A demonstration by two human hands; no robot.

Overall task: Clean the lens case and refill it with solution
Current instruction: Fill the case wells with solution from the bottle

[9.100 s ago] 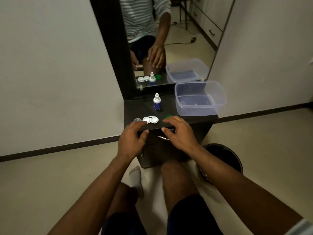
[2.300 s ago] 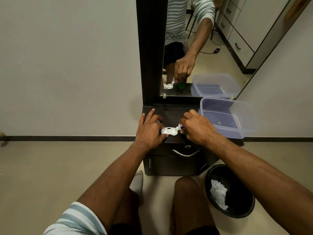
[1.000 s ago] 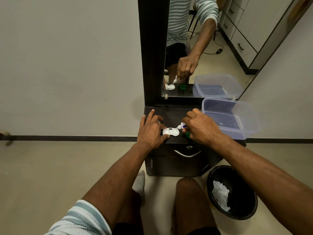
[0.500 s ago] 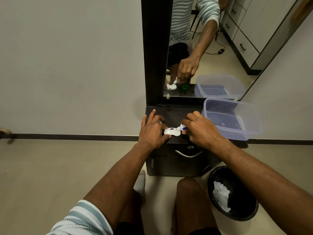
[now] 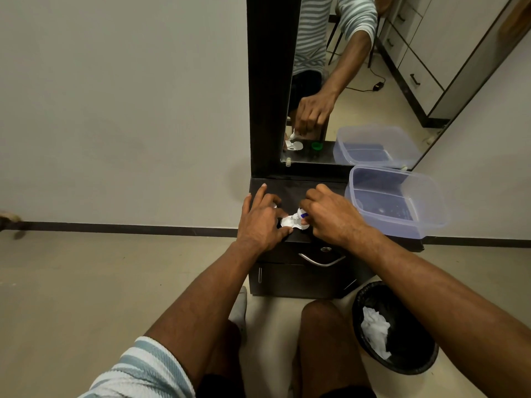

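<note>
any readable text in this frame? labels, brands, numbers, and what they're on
None legible.
Solution bottle in the right hand: a blue band of label shows, its print too small and mostly covered by fingers.
Lens case steadied by the left hand: plain white, no marking visible.
Plastic container, bin and cabinet: no text seen.

No text, brand or number is readable anywhere; the small bottle's (image 5: 301, 216) blue label is blurred.
</note>
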